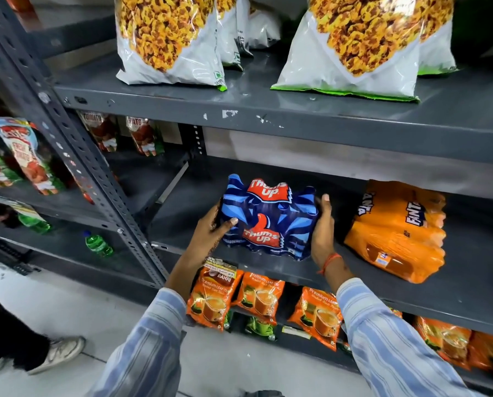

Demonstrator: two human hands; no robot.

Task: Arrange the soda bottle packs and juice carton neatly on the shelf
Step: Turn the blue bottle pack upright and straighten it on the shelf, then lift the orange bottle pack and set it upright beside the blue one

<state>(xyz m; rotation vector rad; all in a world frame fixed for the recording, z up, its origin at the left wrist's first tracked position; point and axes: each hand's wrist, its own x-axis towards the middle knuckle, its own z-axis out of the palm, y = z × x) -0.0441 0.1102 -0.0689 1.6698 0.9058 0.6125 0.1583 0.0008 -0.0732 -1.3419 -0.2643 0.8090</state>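
A blue shrink-wrapped Thums Up soda pack (268, 216) stands on the middle grey shelf (454, 293), near its front edge. My left hand (211, 233) grips its left side with the thumb across the front. My right hand (322, 227) presses flat on its right side. An orange Fanta soda pack (397, 227) lies tilted on the same shelf to the right, apart from the blue pack. No juice carton is in view.
Large white snack bags (351, 47) fill the shelf above. Orange tea packets (214, 299) hang below the shelf front. Ketchup pouches (25, 156) and green bottles (98, 245) sit in the left rack behind a slotted upright (76, 144). Another person's shoe (59, 353) is on the floor, lower left.
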